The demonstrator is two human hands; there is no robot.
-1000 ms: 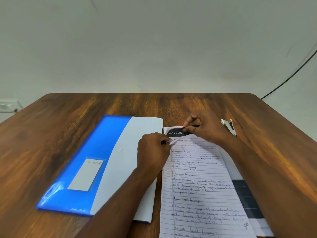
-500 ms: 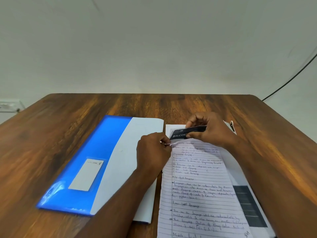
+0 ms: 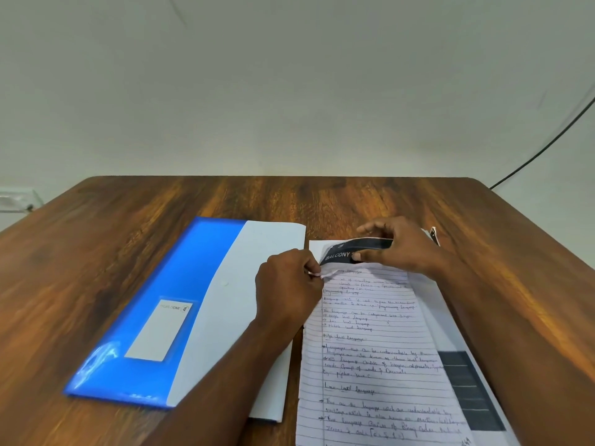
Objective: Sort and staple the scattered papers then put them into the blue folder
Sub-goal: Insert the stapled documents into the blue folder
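A blue folder [image 3: 154, 300] lies on the left of the table, with a white sheet [image 3: 254, 252] along its right side. To the right lies a handwritten lined sheet [image 3: 376, 349] on top of a printed sheet [image 3: 338, 254] with a dark "BALCONY" banner. My left hand [image 3: 286, 284] pinches the top left corner of the lined sheet. My right hand [image 3: 402, 249] grips the printed sheet's top edge, which curls up off the table. A small white stapler [image 3: 433, 235] peeks out behind my right hand, mostly hidden.
The wooden table [image 3: 96, 236] stands against a pale wall. A black cable [image 3: 547, 146] runs down the wall at the right. A wall socket [image 3: 16, 201] sits at the far left edge.
My right hand has lifted and curled the printed sheet's top edge and shifted right, now covering most of the stapler. My left hand stays pinched on the lined sheet's corner.
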